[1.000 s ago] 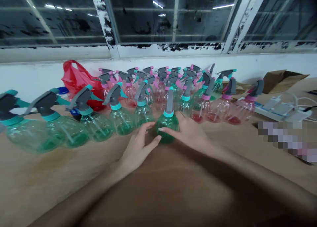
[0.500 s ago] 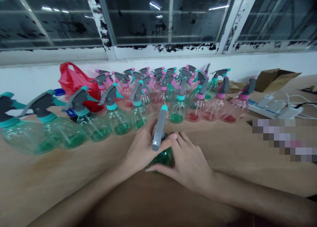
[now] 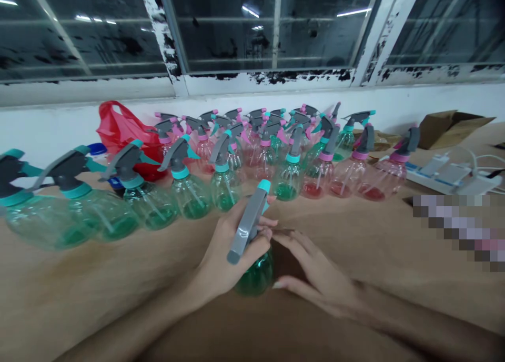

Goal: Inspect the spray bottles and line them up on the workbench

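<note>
A green spray bottle point(image 3: 254, 273) with a grey trigger head point(image 3: 246, 221) and a teal nozzle tip stands near me on the brown table point(image 3: 98, 288). My left hand point(image 3: 226, 251) is wrapped round its neck, just under the trigger. My right hand point(image 3: 315, 278) lies beside the bottle on its right, fingers loosely spread, fingertips at or near the bottle's side. Behind them stand rows of green spray bottles point(image 3: 189, 191) and pink spray bottles point(image 3: 357, 175).
A red plastic bag point(image 3: 122, 128) lies at the back left by the white wall. An open cardboard box point(image 3: 450, 125) and a white power strip point(image 3: 445, 175) with cables sit at the right. Dark windows run above the sill.
The green bottle has been pulled out of the row toward me. My left hand closed round its neck, and my right hand came off its body and now lies beside it.
</note>
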`<state>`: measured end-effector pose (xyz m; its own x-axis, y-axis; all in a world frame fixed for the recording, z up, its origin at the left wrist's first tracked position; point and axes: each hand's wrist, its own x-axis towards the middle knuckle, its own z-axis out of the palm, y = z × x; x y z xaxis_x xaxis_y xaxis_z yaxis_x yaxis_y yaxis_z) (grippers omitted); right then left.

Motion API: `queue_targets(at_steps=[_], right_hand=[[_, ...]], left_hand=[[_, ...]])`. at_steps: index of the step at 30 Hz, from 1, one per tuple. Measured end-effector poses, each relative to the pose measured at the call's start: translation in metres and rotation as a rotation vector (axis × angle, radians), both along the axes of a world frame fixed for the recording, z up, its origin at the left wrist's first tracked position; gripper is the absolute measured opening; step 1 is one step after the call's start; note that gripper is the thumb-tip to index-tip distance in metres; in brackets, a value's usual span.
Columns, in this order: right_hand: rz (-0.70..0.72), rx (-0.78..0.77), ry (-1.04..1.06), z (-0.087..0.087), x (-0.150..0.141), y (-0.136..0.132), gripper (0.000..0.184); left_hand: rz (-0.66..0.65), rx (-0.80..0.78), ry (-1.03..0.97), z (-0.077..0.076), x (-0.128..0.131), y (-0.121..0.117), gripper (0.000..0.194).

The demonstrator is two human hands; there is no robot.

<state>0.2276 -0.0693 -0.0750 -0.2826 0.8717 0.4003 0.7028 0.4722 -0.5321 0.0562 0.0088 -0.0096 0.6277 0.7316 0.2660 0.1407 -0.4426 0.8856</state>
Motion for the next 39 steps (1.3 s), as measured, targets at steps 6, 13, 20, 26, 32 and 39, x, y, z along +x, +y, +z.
queue_targets(at_steps=[6, 13, 20, 26, 32, 39], right_hand=[[-0.132, -0.018, 0.202, -0.001, 0.035, 0.02, 0.022], [-0.083, -0.019, -0.026, -0.023, 0.044, 0.053, 0.03], [-0.051, -0.01, -0.169, -0.038, 0.043, 0.054, 0.051], [-0.059, 0.006, -0.184, -0.039, 0.044, 0.053, 0.05], [-0.054, -0.024, -0.222, -0.037, 0.043, 0.053, 0.05], [-0.048, -0.022, -0.2, -0.036, 0.044, 0.052, 0.05]], left_hand=[[-0.001, -0.022, 0.004, 0.002, -0.001, 0.001, 0.04], [-0.002, 0.042, 0.051, 0.005, -0.002, 0.003, 0.043], [0.006, 0.075, 0.081, 0.007, -0.001, 0.004, 0.048], [0.021, 0.008, 0.092, 0.005, 0.0, 0.003, 0.052], [0.011, 0.007, 0.044, 0.004, 0.0, 0.003, 0.048], [0.051, 0.089, 0.094, 0.003, 0.0, 0.004, 0.043]])
